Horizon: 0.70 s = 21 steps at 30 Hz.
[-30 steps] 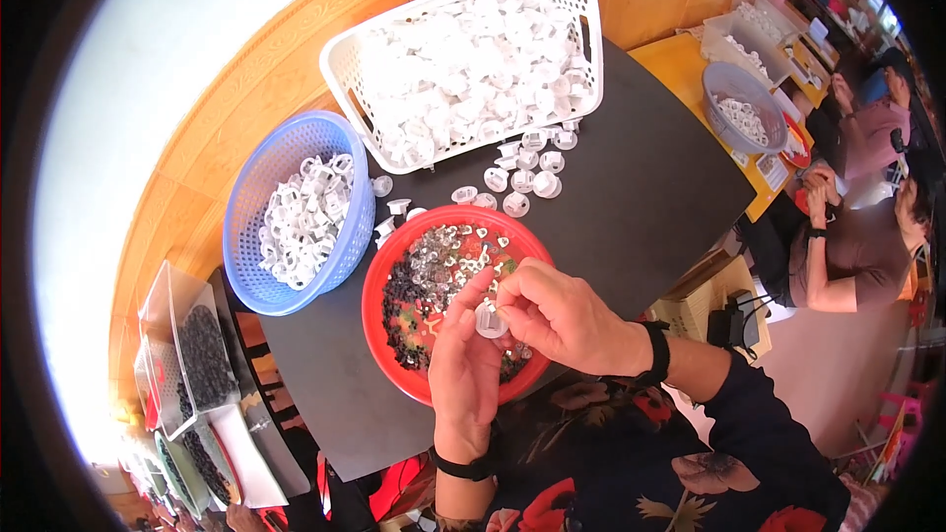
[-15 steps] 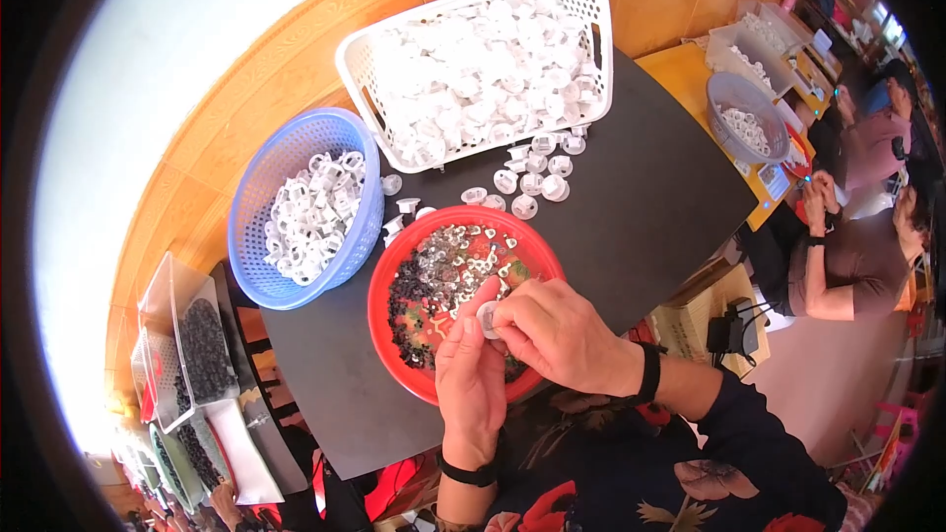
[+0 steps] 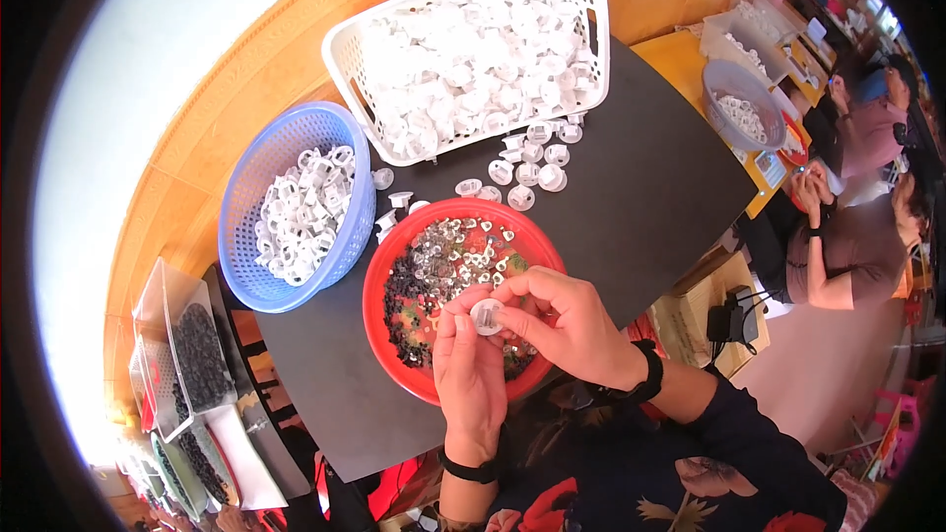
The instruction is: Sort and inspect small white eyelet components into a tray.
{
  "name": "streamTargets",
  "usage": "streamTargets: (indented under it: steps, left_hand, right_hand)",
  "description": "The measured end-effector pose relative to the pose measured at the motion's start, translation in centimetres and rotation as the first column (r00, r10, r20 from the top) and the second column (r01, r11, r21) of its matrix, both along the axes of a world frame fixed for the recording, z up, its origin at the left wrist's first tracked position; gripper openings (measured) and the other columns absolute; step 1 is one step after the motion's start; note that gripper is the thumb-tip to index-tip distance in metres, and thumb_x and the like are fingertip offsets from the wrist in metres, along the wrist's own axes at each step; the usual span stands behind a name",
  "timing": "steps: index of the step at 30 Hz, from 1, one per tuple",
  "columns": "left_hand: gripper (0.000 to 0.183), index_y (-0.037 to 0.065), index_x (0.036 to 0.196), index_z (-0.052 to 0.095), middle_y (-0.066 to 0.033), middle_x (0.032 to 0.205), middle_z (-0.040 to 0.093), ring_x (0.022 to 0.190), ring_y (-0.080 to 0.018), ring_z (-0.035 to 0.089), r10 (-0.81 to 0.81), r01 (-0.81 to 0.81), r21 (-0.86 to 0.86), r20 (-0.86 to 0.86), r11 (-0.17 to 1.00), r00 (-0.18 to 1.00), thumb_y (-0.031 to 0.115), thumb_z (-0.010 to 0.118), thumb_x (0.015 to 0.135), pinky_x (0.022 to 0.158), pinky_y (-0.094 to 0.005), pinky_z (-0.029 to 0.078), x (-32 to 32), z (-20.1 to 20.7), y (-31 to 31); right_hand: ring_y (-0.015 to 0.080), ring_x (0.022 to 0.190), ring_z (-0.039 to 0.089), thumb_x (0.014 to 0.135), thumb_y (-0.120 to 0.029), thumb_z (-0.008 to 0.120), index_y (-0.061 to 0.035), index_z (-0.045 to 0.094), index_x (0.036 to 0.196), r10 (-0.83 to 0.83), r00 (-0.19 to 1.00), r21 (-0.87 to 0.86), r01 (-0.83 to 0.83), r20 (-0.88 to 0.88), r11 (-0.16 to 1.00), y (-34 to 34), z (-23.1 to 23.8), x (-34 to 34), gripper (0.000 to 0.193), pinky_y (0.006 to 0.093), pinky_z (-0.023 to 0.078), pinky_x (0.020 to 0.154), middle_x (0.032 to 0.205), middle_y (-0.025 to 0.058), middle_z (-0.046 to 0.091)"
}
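Note:
Between my two hands is a small round white plastic part (image 3: 487, 316), its flat face turned up. My left hand (image 3: 470, 363) grips it at the left edge with thumb and fingers. The thumb and fingers of my right hand (image 3: 562, 325) close on its right side. Both hands are over a red round tray (image 3: 378, 288). Inside the tray lie small black pieces (image 3: 405, 288) on the left and shiny metal and clear bits (image 3: 461, 254) toward the back. Whether my fingertips also pinch a smaller piece cannot be made out.
A white basket (image 3: 339, 51) heaped with white parts stands at the back; several loose parts (image 3: 527, 173) lie before it. At left is a blue basket (image 3: 233, 236) of white rings. Bins of black pieces (image 3: 202, 355) stand lower left. People (image 3: 847, 256) work at the right.
The white part has turned so its face shows more fully. My right fingers have shifted, with the index now arched over its far side. The whole view has moved slightly.

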<state>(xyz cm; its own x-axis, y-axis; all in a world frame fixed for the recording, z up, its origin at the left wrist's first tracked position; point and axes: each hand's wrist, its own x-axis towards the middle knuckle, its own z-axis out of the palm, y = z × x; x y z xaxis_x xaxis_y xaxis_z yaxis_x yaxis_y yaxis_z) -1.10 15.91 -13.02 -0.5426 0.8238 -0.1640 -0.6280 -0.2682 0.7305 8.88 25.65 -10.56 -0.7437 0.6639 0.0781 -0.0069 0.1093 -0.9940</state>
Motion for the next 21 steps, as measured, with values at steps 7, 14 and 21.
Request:
streamTargets:
  steps: [7,14,21]
  left_hand:
    - [0.034,-0.002,0.126,0.050,-0.0103,0.121,0.057,0.109,-0.0188,0.054,0.036,-0.036,0.026,0.017,0.999,0.999,0.017,0.049,0.098,0.098,-0.0344,0.041,0.9,0.9,-0.3]
    - [0.031,-0.001,0.124,0.054,-0.0110,0.118,0.060,0.108,-0.0183,0.055,0.081,-0.085,0.025,0.144,0.996,0.986,0.006,0.052,0.094,0.095,-0.0326,0.043,1.2,0.1,-0.1]
    - [0.028,0.002,0.121,0.056,-0.0115,0.113,0.061,0.103,-0.0193,0.057,-0.026,-0.001,0.096,0.275,0.995,0.961,0.005,0.052,0.093,0.093,-0.0327,0.043,0.7,-0.3,0.0]
  right_hand:
    - [0.0049,0.076,0.062,0.093,-0.003,0.060,0.0023,0.061,0.100,-0.084,0.991,-0.274,0.053,-0.102,0.960,-0.8,-1.0,-0.3,0.009,0.0175,0.050,0.064,0.087,0.0026,0.066]
    - [0.0036,0.070,0.060,0.089,-0.005,0.065,0.0019,0.064,0.095,-0.158,0.980,-0.290,0.117,-0.122,0.950,-1.4,-1.8,-0.5,0.010,0.0195,0.048,0.059,0.084,0.0039,0.067]
    - [0.0178,0.068,0.063,0.085,-0.002,0.065,0.0000,0.063,0.094,-0.263,0.943,0.390,0.325,-0.204,0.862,-1.8,-2.0,-0.5,0.010,0.0259,0.047,0.057,0.084,0.0111,0.063]
